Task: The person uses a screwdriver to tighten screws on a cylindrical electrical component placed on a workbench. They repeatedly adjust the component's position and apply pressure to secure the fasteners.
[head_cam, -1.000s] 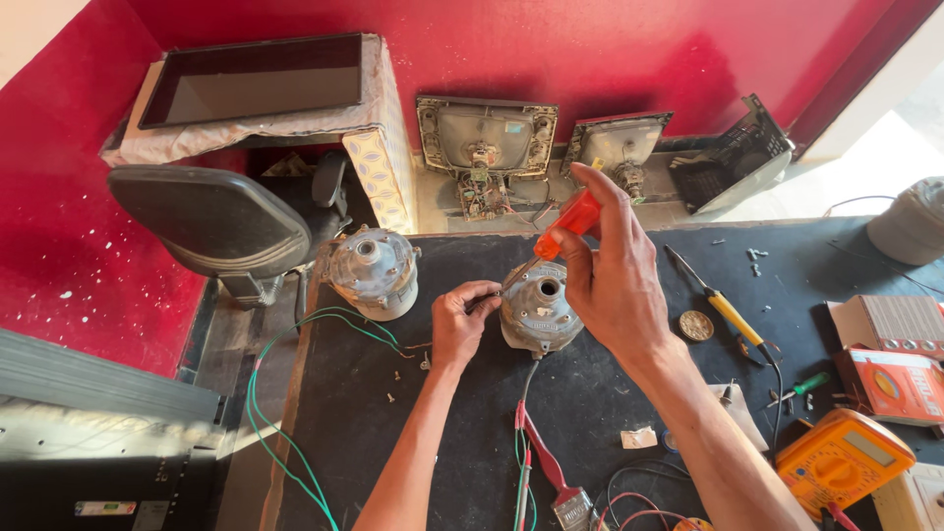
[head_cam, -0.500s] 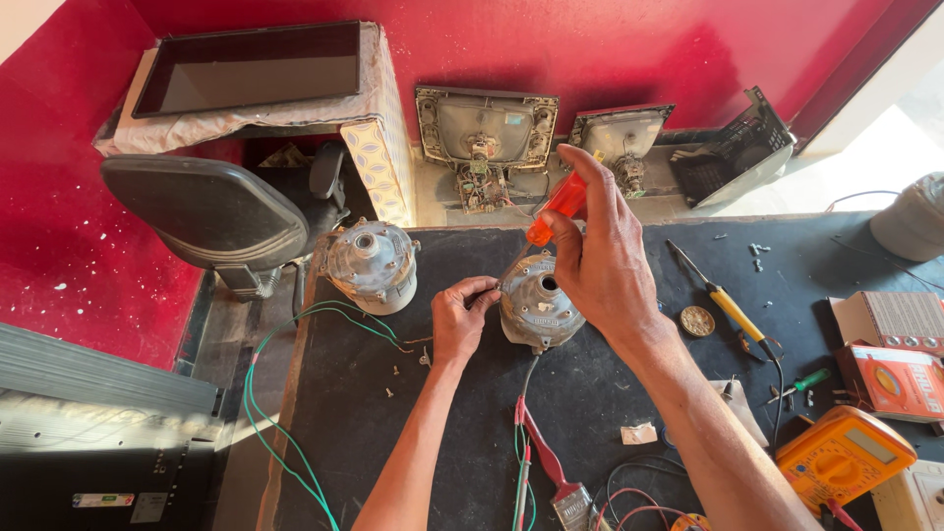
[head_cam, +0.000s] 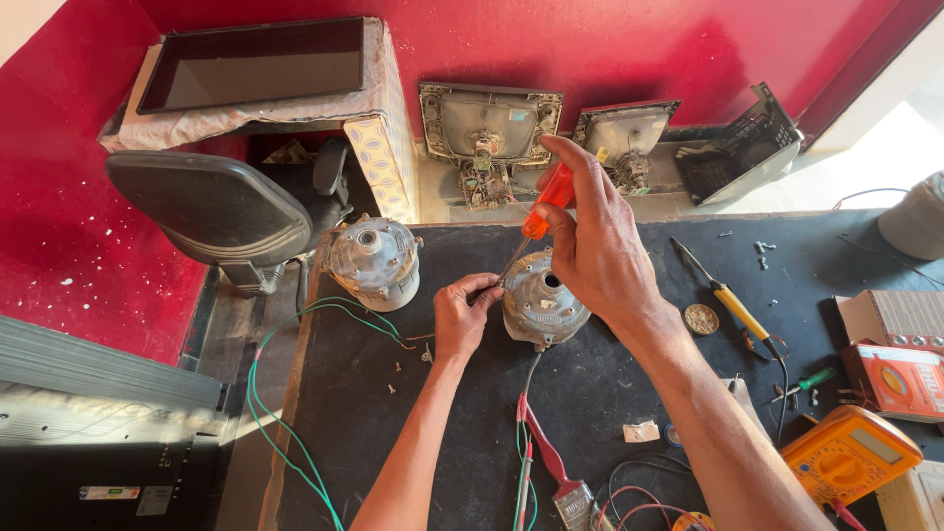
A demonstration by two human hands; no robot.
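A grey metal motor housing (head_cam: 543, 305) stands on the black bench (head_cam: 610, 393). My right hand (head_cam: 588, 241) grips an orange-handled screwdriver (head_cam: 547, 202), its thin shaft slanting down to the housing's left rim. My left hand (head_cam: 464, 313) is beside the housing on its left, fingers pinched at the rim where the tip meets it. Whether they hold a small part is hidden. A second grey motor (head_cam: 372, 261) sits at the bench's far left corner, with green wires (head_cam: 295, 393) trailing from it.
A yellow-handled screwdriver (head_cam: 733, 305), a round metal disc (head_cam: 701, 319), loose screws, an orange multimeter (head_cam: 851, 454), a red meter (head_cam: 900, 379) and a paintbrush (head_cam: 556, 477) lie about. A black chair (head_cam: 211, 206), a covered box and old picture tubes (head_cam: 490, 128) stand behind.
My right hand and the orange screwdriver have shifted slightly left and up over the housing. My left hand stays at the housing's left rim.
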